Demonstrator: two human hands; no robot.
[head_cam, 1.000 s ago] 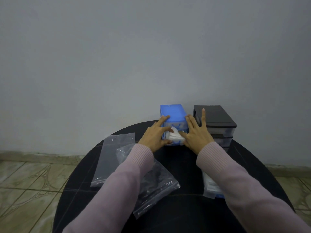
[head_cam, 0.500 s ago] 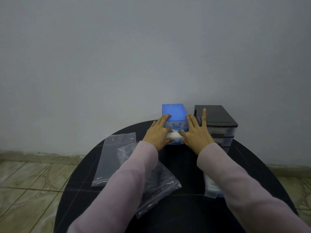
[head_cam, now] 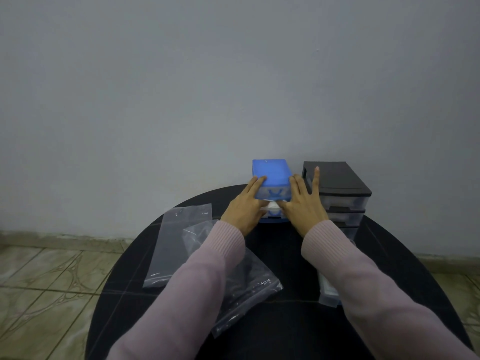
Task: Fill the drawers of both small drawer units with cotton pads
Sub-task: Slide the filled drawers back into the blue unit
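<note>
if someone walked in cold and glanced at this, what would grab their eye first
Most likely the bright blue drawer unit at the far edge of the round black table, with the left hand and right hand on either side of it and white cotton pads showing between the thumbs. Next, the black drawer unit just right of it, and the clear plastic bags lying on the table's left.

Both arms fwd; left grip (head_cam: 244, 207) & right grip (head_cam: 304, 206) flat, fingers straight, thumbs inward.
</note>
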